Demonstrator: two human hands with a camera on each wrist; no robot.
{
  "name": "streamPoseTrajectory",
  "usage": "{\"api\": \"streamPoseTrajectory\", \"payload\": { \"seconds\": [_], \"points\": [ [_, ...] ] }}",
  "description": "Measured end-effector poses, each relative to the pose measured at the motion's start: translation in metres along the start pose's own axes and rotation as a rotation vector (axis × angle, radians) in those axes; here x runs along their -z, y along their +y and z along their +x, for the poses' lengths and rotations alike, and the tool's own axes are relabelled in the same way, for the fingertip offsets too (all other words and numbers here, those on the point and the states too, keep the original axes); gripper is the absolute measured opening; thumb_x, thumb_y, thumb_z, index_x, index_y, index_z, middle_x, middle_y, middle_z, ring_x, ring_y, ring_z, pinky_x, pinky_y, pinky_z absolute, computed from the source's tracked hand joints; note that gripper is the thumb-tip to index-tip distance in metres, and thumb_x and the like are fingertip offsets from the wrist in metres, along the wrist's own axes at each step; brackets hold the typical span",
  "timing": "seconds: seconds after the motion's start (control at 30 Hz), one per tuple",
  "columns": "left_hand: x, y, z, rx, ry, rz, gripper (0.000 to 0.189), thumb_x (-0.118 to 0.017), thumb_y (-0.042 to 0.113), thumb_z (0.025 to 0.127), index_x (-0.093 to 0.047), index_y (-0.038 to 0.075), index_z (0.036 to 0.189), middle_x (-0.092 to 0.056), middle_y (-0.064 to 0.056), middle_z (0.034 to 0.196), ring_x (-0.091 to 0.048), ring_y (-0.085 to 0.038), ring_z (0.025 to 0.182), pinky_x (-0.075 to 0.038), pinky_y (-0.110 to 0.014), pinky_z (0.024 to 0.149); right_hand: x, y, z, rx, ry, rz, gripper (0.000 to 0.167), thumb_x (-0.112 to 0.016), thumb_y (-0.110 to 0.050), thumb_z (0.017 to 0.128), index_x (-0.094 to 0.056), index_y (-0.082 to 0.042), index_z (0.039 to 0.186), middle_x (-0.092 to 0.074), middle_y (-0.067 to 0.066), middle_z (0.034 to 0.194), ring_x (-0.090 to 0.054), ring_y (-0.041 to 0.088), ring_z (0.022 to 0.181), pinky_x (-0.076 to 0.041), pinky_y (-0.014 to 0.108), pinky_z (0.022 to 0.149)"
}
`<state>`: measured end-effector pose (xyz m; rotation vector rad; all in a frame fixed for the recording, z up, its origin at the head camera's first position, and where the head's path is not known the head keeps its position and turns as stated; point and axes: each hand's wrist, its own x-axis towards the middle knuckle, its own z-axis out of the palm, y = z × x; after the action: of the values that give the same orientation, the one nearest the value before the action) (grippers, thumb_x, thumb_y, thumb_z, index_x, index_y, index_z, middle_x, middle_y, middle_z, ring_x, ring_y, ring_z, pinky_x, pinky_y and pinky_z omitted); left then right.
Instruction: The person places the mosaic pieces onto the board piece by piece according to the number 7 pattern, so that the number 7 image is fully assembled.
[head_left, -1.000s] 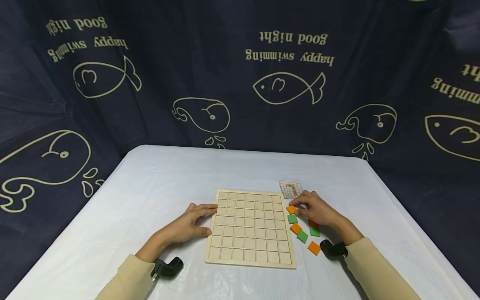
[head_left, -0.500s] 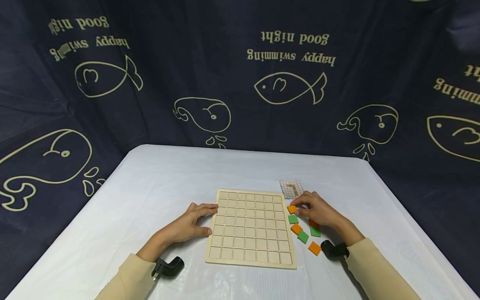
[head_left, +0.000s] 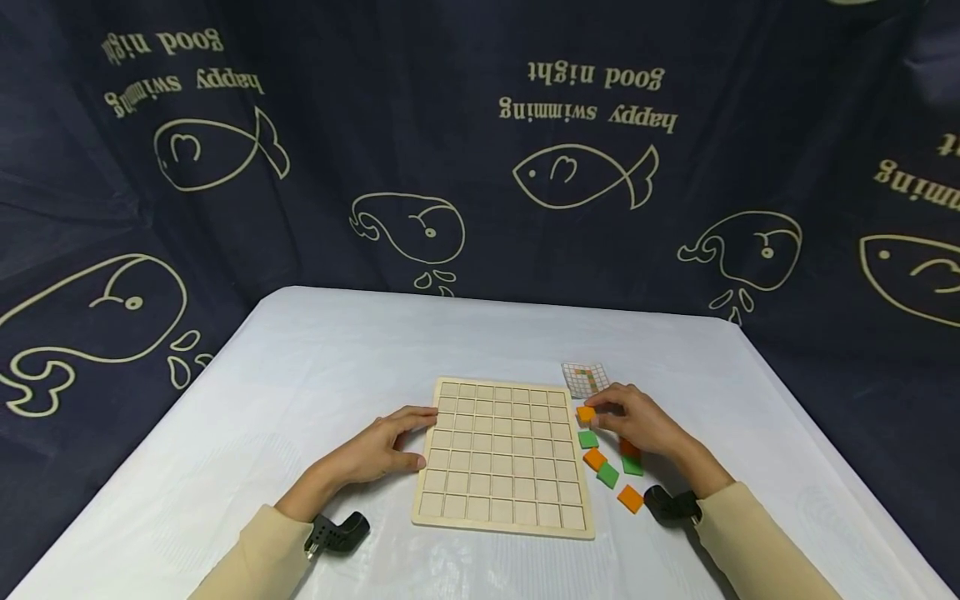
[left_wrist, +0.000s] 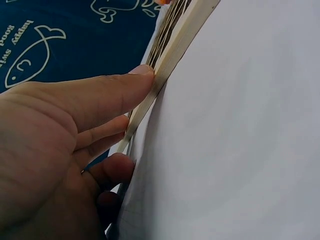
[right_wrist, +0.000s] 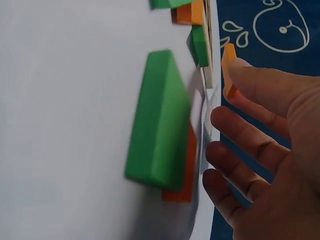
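My right hand (head_left: pixel 636 419) pinches an orange square tile (right_wrist: pixel 228 70) between thumb and index finger; the right wrist view shows it raised, with the other fingers loosely bent below. In the head view this tile is just right of the far right corner of a wooden grid board (head_left: pixel 481 459), whose square cells hold nothing. At the board's left edge is my left hand (head_left: pixel 366 452), its thumb (left_wrist: pixel 117 97) and fingertips touching the side without curling round it.
Between the board and my right hand lie a green tile (head_left: pixel 588 439), an orange tile (head_left: pixel 595 458) and another green one (head_left: pixel 608 475). An orange tile (head_left: pixel 631 498) sits nearer. Under the right hand, a green tile (head_left: pixel 633 467) overlaps an orange one. A patterned grid card (head_left: pixel 584 380) lies behind.
My right hand has lifted the orange tile slightly off the table. The left hand stays at the board's edge, and the other tiles have not moved.
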<state>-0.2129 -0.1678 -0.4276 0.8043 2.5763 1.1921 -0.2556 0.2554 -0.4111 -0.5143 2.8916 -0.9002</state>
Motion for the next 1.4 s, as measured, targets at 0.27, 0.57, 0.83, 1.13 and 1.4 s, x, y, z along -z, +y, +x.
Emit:
{"api": "streamPoseTrajectory", "payload": {
  "seconds": [0.27, 0.57, 0.83, 1.13, 1.4],
  "points": [
    [0.0, 0.002, -0.001, 0.005, -0.007, 0.013, 0.065, -0.071, 0.025, 0.083, -0.045, 0.008, 0.14, -0.035, -0.002, 0.152, -0.026, -0.03, 0.143, -0.022, -0.056, 0.112, 0.0, -0.018, -0.004, 0.098, 0.042, 0.052, 0.025, -0.066, -0.021, 0.088, -0.067, -0.016, 0.113, -0.061, 0.006, 0.114, -0.051, 0.027, 0.108, -0.044, 0.052, 0.092],
    [0.0, 0.003, 0.0, 0.001, -0.017, 0.009, 0.066, -0.072, 0.022, 0.083, -0.044, 0.007, 0.141, -0.035, -0.002, 0.152, -0.027, -0.028, 0.143, -0.03, -0.05, 0.11, -0.012, -0.045, -0.004, 0.168, 0.083, 0.044, 0.029, -0.066, -0.021, 0.088, -0.065, -0.016, 0.116, -0.063, 0.002, 0.114, -0.05, 0.03, 0.115, -0.044, 0.049, 0.09],
    [-0.001, 0.001, 0.0, -0.011, -0.023, -0.025, 0.066, -0.071, 0.02, 0.084, -0.043, 0.006, 0.141, -0.033, -0.003, 0.153, -0.025, -0.029, 0.144, -0.027, -0.051, 0.111, -0.022, -0.069, 0.003, 0.193, 0.154, 0.012, 0.024, -0.069, -0.019, 0.086, -0.068, -0.018, 0.11, -0.064, -0.002, 0.101, -0.052, 0.022, 0.103, -0.044, 0.046, 0.089],
    [-0.002, -0.001, 0.001, -0.015, -0.015, -0.045, 0.066, -0.071, 0.02, 0.083, -0.043, 0.006, 0.141, -0.033, -0.004, 0.153, -0.024, -0.029, 0.144, -0.023, -0.053, 0.113, -0.033, -0.087, 0.011, 0.184, 0.2, 0.016, 0.022, -0.069, -0.02, 0.086, -0.069, -0.017, 0.108, -0.063, -0.002, 0.096, -0.047, 0.017, 0.092, -0.037, 0.034, 0.079],
    [-0.003, 0.0, 0.0, -0.014, -0.012, -0.038, 0.065, -0.071, 0.02, 0.083, -0.044, 0.007, 0.141, -0.034, -0.003, 0.152, -0.024, -0.03, 0.144, -0.023, -0.054, 0.113, -0.042, -0.094, 0.019, 0.198, 0.188, 0.018, 0.022, -0.068, -0.021, 0.087, -0.068, -0.018, 0.109, -0.061, -0.003, 0.097, -0.045, 0.015, 0.089, -0.04, 0.032, 0.075]
  ]
}}
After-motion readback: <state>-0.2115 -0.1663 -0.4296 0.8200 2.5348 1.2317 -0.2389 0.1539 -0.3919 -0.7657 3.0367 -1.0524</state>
